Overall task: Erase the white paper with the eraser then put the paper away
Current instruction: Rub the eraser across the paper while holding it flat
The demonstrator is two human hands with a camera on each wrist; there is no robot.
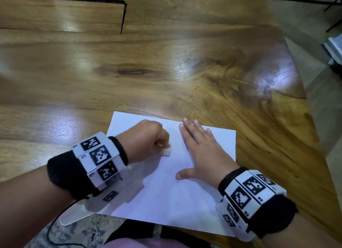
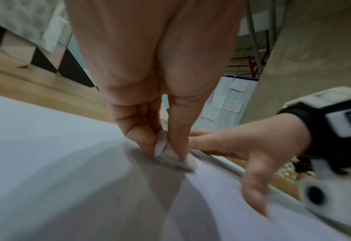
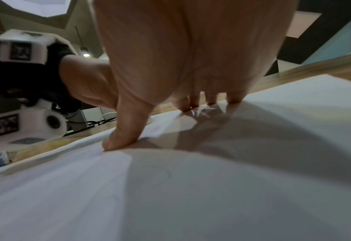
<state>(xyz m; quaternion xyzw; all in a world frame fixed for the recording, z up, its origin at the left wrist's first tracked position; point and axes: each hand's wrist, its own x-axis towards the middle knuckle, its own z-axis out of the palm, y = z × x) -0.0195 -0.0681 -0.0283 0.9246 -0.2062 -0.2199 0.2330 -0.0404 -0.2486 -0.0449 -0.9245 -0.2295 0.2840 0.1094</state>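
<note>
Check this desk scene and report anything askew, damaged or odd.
The white paper lies skewed to the wooden table, and its near edge hangs over the table's front edge. Otherwise nothing stands out: the left hand pinches the eraser on the sheet, and the right hand presses it flat.

Left wrist: a wide black fabric band (image 1: 64, 173) with a ring of white blocks (image 1: 100, 159), each bearing a black-and-white square marker.
Left camera: a white housing with a round dark lens (image 3: 53, 121), markers on its sides.
Cable: a thin black cable (image 1: 53, 227) runs down from under the left band.
Right wrist: the same black band (image 1: 281, 214) and white marker blocks (image 1: 248, 194).
Right camera: a white housing, dark round lens (image 2: 314, 194).
Arms: bare, no sleeves.
Lap: pink cloth (image 1: 129, 244).
</note>
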